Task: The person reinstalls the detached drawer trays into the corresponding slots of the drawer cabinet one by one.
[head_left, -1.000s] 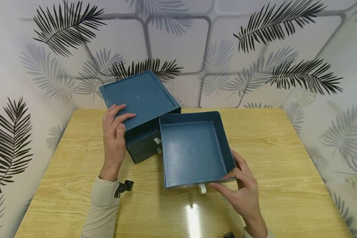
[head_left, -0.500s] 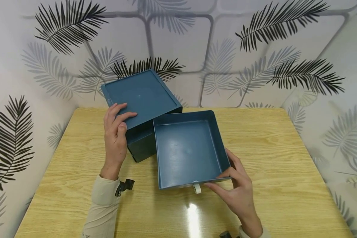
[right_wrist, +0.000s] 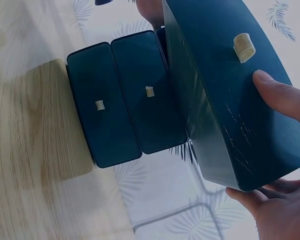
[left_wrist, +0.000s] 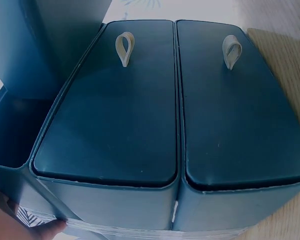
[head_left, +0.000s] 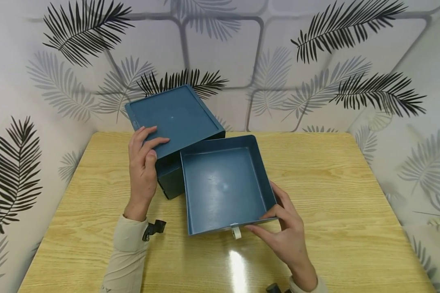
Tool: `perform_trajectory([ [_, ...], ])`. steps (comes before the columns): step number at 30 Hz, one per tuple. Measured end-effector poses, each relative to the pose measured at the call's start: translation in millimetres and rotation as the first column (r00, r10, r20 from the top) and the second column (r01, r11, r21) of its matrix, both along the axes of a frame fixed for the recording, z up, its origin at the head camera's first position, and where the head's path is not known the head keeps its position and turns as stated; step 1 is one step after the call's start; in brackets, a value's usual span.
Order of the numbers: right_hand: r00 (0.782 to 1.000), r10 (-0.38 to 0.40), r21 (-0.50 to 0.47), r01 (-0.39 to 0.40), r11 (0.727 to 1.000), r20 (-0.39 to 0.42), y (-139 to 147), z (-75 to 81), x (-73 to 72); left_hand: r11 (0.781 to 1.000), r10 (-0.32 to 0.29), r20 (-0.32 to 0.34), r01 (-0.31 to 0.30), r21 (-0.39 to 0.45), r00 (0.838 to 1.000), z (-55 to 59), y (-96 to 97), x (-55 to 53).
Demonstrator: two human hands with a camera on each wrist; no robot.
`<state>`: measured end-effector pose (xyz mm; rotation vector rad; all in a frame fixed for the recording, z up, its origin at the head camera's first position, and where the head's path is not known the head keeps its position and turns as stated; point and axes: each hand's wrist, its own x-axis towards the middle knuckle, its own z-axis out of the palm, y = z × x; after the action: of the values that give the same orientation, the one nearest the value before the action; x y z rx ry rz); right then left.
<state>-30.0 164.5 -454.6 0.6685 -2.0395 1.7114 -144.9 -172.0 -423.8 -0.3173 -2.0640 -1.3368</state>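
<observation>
A dark blue plastic drawer cabinet (head_left: 176,116) stands at an angle on the table, left of centre. My left hand (head_left: 142,169) rests on its left edge, fingers spread over the top. In my right hand (head_left: 287,232) is a shallow, empty blue drawer (head_left: 220,187), gripped at its near right corner, thumb on the front and fingers on the side. A pale loop tab (head_left: 236,232) sticks out from the drawer's front. The drawer's far left corner is at the cabinet's uncovered top slot (left_wrist: 17,127). Two lower drawers (left_wrist: 110,105) sit inside the cabinet, each with a loop tab.
The cabinet stands on a light wood-grain table (head_left: 337,195). Behind and at both sides rise pale walls (head_left: 220,53) printed with palm leaves. A glare spot lies on the table's near side.
My right hand has moved the drawer leftward, turning it slightly, so it covers more of the cabinet's front. My left hand stays on the cabinet top.
</observation>
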Motion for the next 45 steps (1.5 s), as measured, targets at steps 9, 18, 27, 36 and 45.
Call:
perform_trajectory([
  [9, 0.999, 0.033, -0.009, -0.033, 0.999, 0.003, -6.5, 1.6, -2.6, 1.000, 0.000, 0.000, 0.000, -0.006, 1.000, 0.2, 0.2, -0.5],
  [18, 0.998, 0.059, 0.001, -0.059, 0.998, 0.024, -11.9, 5.8, -6.2, 1.000, -0.002, -0.002, 0.002, -0.001, 1.000, -0.4, 0.0, -0.1],
  [27, 0.996, 0.076, -0.006, -0.076, 0.997, 0.043, -16.3, 7.8, -6.4, 1.000, -0.004, 0.005, 0.004, -0.005, 1.000, 0.9, -0.1, 0.1],
  [36, 0.994, 0.090, -0.011, -0.089, 0.996, 0.056, -18.8, 8.0, -7.2, 1.000, -0.010, 0.003, 0.010, -0.013, 1.000, 2.6, -0.5, 1.2],
  [45, 0.992, 0.118, -0.009, -0.118, 0.993, 0.044, -20.7, 6.5, -8.2, 1.000, -0.008, -0.011, 0.008, -0.017, 1.000, 2.0, -1.1, 0.9],
])
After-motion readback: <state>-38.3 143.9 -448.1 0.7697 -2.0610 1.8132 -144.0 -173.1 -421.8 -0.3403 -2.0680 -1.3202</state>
